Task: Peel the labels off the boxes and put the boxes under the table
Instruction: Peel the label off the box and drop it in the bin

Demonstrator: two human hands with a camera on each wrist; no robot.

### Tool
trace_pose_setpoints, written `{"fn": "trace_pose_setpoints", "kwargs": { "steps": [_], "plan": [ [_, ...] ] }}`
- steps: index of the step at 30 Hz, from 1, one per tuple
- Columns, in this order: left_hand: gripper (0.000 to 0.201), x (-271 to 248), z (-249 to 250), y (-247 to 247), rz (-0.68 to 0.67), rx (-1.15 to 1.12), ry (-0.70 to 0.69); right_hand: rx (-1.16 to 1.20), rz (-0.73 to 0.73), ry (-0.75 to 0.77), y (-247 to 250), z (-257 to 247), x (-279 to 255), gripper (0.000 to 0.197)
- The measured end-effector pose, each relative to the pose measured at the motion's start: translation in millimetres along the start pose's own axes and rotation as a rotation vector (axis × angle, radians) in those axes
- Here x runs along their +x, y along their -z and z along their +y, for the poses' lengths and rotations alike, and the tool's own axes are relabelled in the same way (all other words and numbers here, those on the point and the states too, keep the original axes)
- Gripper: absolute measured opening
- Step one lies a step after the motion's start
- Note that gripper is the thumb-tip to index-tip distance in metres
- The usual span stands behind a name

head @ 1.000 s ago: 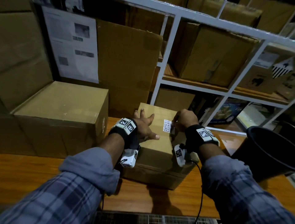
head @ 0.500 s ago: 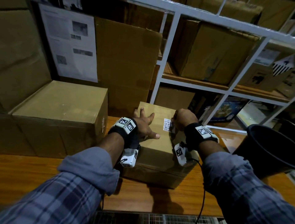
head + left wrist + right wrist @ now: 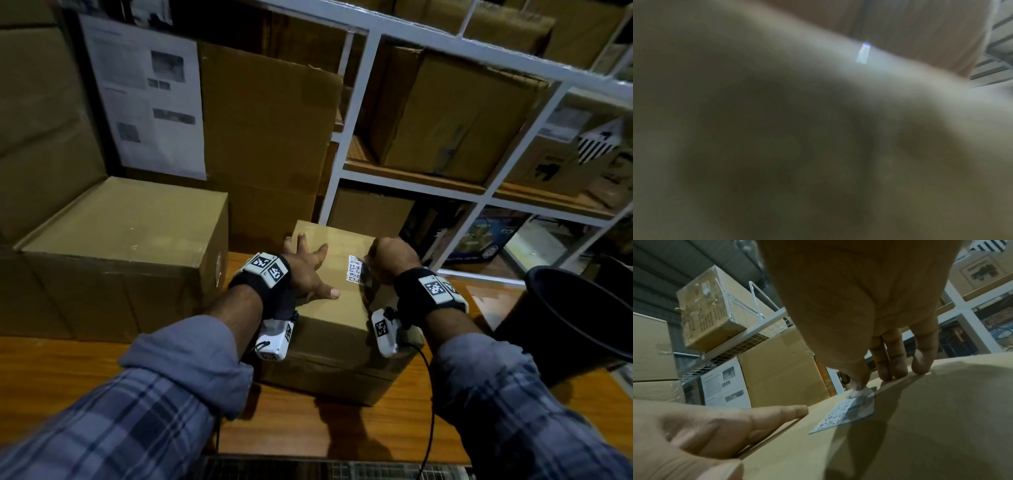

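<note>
A small cardboard box (image 3: 337, 315) stands on the wooden table (image 3: 68, 373) in front of me. On its top sits a white label (image 3: 355, 269) printed with square codes. My left hand (image 3: 308, 274) lies flat on the box top, fingers spread, left of the label. My right hand (image 3: 390, 260) is curled at the label's right edge. In the right wrist view its thumb tip pinches the label's (image 3: 844, 413) lifted far corner while the other fingertips (image 3: 898, 371) rest on the box top (image 3: 931, 426). The left wrist view is only a blur.
A larger carton (image 3: 120, 260) stands at the left, close to the small box. An upright carton (image 3: 267, 137) and a printed sheet (image 3: 147, 96) are behind. A white shelf rack (image 3: 346, 137) with boxes is at the back right. A black bin (image 3: 579, 308) stands at the right.
</note>
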State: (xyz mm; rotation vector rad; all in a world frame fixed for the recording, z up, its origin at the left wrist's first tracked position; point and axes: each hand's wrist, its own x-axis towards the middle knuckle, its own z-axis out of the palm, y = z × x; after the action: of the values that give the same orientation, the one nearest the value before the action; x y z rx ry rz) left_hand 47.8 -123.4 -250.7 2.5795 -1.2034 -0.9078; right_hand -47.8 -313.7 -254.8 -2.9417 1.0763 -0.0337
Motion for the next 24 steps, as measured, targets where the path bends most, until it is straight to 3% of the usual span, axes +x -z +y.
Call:
{"fn": "trace_pose_setpoints", "kwargs": {
  "steps": [18, 24],
  "plan": [
    [0.118, 0.2, 0.0, -0.8, -0.001, 0.0, 0.014, 0.002, -0.004, 0.015, 5.4, -2.6, -9.7, 0.028],
    [0.118, -1.3, 0.9, -0.3, -0.002, -0.025, 0.005, -0.026, 0.002, 0.024, 8.7, -4.2, -14.8, 0.02]
  ]
}}
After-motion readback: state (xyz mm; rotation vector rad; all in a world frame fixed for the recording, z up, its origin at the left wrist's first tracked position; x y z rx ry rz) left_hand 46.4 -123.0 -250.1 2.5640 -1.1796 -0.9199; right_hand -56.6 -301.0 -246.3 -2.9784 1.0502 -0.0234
